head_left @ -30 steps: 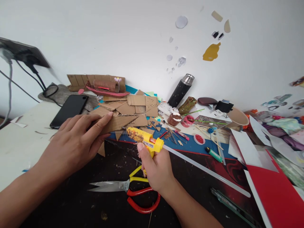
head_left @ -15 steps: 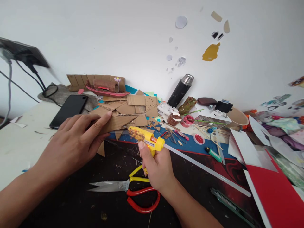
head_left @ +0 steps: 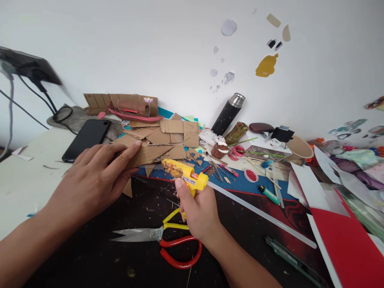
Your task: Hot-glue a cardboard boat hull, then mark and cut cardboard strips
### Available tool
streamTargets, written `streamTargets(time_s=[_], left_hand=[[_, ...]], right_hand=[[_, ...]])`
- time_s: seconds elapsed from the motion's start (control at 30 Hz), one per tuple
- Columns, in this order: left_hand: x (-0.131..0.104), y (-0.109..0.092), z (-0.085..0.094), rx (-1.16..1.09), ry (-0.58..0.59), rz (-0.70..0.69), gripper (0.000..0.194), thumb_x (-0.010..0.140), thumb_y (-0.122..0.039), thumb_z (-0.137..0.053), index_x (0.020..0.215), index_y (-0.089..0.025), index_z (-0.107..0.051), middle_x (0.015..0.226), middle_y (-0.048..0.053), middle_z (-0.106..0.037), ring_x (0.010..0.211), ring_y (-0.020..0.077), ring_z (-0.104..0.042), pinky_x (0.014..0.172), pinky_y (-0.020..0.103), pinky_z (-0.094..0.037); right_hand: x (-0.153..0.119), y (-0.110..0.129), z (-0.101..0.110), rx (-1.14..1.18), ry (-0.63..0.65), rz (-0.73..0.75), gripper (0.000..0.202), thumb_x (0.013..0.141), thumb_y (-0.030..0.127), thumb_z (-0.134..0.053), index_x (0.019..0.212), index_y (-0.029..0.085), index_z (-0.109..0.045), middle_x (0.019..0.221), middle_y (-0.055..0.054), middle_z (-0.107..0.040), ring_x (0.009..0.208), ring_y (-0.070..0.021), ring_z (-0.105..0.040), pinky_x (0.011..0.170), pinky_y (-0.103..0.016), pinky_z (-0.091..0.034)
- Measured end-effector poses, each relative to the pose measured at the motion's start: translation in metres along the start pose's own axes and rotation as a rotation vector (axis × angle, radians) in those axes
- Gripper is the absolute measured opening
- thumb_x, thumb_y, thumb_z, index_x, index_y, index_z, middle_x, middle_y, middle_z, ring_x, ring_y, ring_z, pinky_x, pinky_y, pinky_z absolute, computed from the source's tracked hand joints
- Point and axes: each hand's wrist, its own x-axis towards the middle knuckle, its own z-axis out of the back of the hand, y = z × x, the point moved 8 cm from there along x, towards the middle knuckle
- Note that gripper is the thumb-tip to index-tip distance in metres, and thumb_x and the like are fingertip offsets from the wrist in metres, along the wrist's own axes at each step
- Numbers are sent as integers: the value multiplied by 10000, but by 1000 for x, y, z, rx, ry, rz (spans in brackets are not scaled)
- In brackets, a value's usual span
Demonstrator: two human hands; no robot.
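Note:
My left hand point(head_left: 100, 170) is closed on a piece of cardboard point(head_left: 147, 155), fingers on top and thumb along its near side. In my right hand point(head_left: 198, 212) is a yellow hot glue gun point(head_left: 183, 172), its scorched nozzle end pointing left, close to the cardboard's right edge. A long clear glue stick point(head_left: 258, 212) runs out of the gun's back toward the lower right. Beneath my right hand lie scissors point(head_left: 144, 235) with red and yellow handles, blades apart. More cut cardboard pieces point(head_left: 172, 132) lie behind the held one.
A model boat point(head_left: 135, 114) stands by the wall. The phone point(head_left: 87, 138) lies at left. Behind the gun are a black flask point(head_left: 226, 114), paint jars point(head_left: 220, 150) and brushes. At right are a green glue tube point(head_left: 270, 195), a cutter point(head_left: 294, 258) and red card point(head_left: 345, 244).
Almost nothing differs. Both hands, the cardboard and the glue gun hold their places, with only a very slight shift of the view.

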Motion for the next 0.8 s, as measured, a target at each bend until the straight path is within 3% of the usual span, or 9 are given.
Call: streamTargets(time_s=[0.3,0.6,0.8], left_hand=[[1,-2,1,13,-8,-21,911,1101,-248,-577,1840,-301,-46,1337,191,-731,1075,406,-719,962,568,-603],[2,-2,2,-4,-9,-5,923,1094,-244,-579,1839,-321,-40,1333,185,-722,1091,408,-716,983,566,-597],[1,-3,3,0,-22,-17,933,1091,-239,-594,1841,-309,-43,1305,187,-727,1067,413,-720,965,571,-608]], right_hand=[[0,0,-1,29,-4,-1,511,1077,675,-588,983,202,-758,489,48,-485,469,-170,-540,464,-264,-422],[1,1,0,44,-6,-2,545,1050,728,-610,932,215,-755,480,34,-494,528,-199,-612,487,-268,-453],[1,-3,1,18,-15,-14,590,1067,749,-560,925,212,-759,484,40,-490,485,-176,-564,480,-265,-435]])
